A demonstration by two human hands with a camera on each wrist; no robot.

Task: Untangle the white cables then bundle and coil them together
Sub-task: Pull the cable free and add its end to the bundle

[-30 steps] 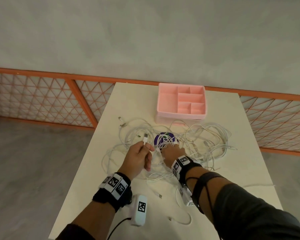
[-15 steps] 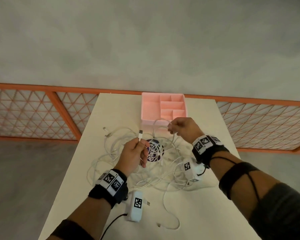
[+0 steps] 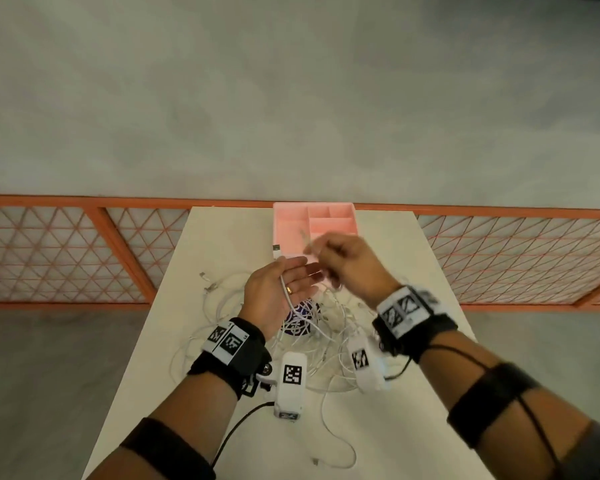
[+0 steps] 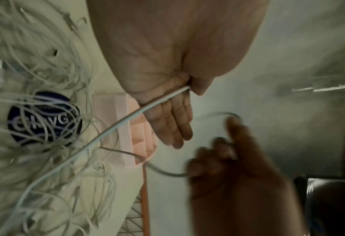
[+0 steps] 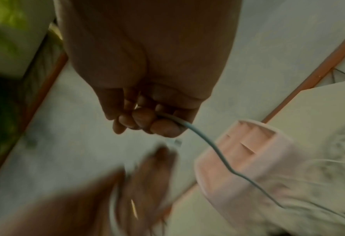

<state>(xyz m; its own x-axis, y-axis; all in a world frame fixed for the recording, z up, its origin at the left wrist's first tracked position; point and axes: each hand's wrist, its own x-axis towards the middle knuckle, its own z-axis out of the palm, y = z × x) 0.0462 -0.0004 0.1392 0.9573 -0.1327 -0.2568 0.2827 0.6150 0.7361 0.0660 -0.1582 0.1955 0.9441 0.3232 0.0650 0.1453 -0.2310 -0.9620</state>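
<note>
- Cables (image 3: 312,344): tangled white heap on the table (image 3: 201,427), mid-width, partly over a dark round sticker (image 3: 300,315). Expect light, limp, smooth jackets; loops will drag neighbours along, so pull slow.
- Left hand (image 3: 278,289): held above the heap, palm up, fingers straight and spread. One cable runs across the palm, tucked at the thumb base per left-wrist view (image 4: 163,99); USB plug (image 3: 276,251) sticks up past the fingertips. Whether the thumb clamps it firmly: can't tell.
- Right hand (image 3: 347,268): blurred in head view, just right of the left hand and raised. Right-wrist view shows fingers curled, pinching a second cable (image 5: 208,143) near its end; the run drops back to the heap.
- Grip advice: take each cable just behind the plug, where it's stiffest. Don't yank the plug; strain relief is prob. the weak spot.
- Tray (image 3: 314,220): pink, compartmented, at the far table edge, behind both hands.
- Surface: pale, smooth, matte top; cables should slide easily.
- Room: orange lattice rail (image 3: 66,254) behind the table, grey wall above, grey floor each side.
</note>
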